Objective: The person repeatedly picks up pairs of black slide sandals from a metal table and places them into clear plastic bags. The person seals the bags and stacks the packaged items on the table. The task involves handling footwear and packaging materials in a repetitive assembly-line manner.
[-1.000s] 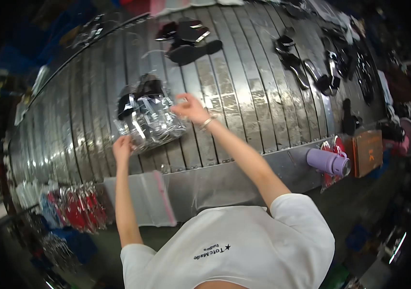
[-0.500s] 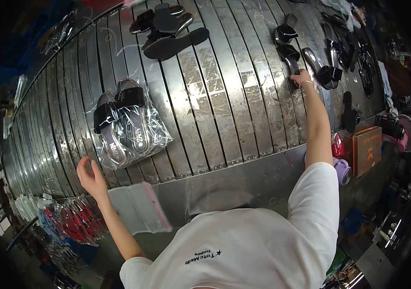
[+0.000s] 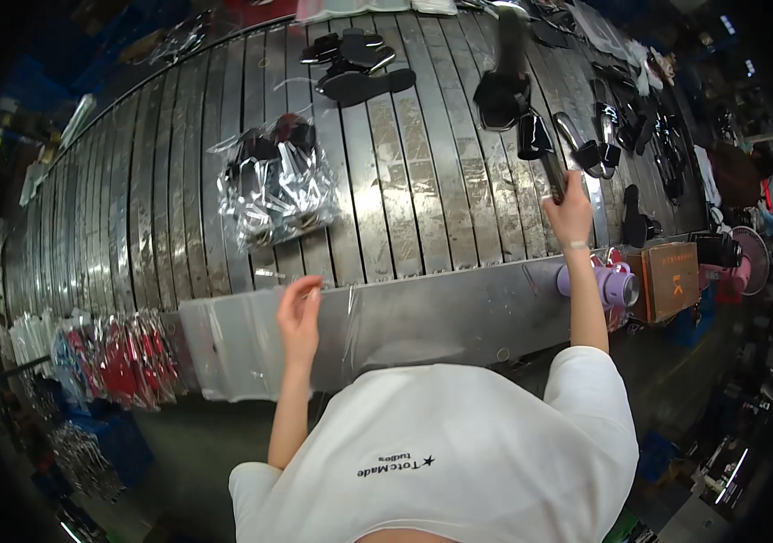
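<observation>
My right hand (image 3: 569, 213) is closed around the rear end of a black slide sandal (image 3: 536, 138), whose strap end points away from me over the slatted metal table (image 3: 441, 195). Just beyond it, a second dark sandal (image 3: 502, 95) looks smeared by motion. My left hand (image 3: 299, 317) hovers at the table's near edge with loosely curled fingers and nothing visible in them. Farther off from it lies a pair of sandals in a clear plastic bag (image 3: 282, 190). Flat clear bags (image 3: 233, 348) rest at the near edge beside my left forearm.
Several black sandals (image 3: 350, 68) are piled at the far left-centre, and more (image 3: 604, 136) lie to the right. A purple cup (image 3: 617, 288), an orange-brown box (image 3: 667, 281) and a pink fan (image 3: 749, 258) stand at the right. Red bagged items (image 3: 133, 362) hang at the lower left.
My right hand has drawn the sandal nearer to me. My left hand has moved right, away from the bagged pair, which now lies farther off. The view has shifted.
</observation>
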`<action>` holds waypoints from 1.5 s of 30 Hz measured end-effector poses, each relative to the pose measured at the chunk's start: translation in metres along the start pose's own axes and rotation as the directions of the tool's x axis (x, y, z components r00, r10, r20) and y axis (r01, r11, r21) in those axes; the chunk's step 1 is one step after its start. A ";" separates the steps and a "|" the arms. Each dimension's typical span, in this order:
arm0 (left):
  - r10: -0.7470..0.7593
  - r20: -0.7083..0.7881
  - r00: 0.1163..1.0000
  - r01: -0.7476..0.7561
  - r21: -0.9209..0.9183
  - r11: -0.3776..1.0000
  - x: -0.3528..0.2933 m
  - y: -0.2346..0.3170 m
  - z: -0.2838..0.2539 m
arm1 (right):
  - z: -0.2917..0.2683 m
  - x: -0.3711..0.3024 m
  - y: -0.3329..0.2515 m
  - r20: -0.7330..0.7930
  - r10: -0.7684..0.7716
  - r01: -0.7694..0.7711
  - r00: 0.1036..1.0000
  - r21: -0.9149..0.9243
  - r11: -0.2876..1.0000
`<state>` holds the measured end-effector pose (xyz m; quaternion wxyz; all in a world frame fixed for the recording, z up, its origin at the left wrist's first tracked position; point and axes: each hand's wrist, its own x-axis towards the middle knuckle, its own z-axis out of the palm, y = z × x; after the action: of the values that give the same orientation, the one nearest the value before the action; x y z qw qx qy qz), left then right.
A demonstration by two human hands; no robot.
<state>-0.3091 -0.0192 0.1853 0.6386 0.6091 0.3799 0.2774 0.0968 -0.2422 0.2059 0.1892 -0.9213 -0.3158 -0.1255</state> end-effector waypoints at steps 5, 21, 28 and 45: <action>-0.207 0.473 0.857 0.516 -0.787 0.339 0.005 -0.036 0.026 | -0.077 -0.058 -0.085 0.113 0.077 -0.124 0.991 0.494 0.860; 0.197 -0.210 0.958 -0.264 -0.369 0.891 -0.091 -0.032 0.092 | -0.060 -0.198 -0.208 0.399 -0.019 -0.286 0.917 0.688 0.667; -0.277 -0.260 0.925 -0.030 -0.777 0.629 -0.061 0.000 0.071 | -0.077 -0.186 -0.192 0.080 -0.251 0.183 0.965 0.483 0.856; -0.204 0.173 0.963 0.154 0.268 0.951 -0.075 -0.080 0.025 | -0.009 -0.265 -0.139 0.652 -0.019 -0.588 0.758 0.695 0.414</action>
<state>-0.3392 -0.1032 0.1166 0.6134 0.6727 0.4002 0.1053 -0.1956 -0.2860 0.1589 0.5479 -0.7224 -0.2021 0.3704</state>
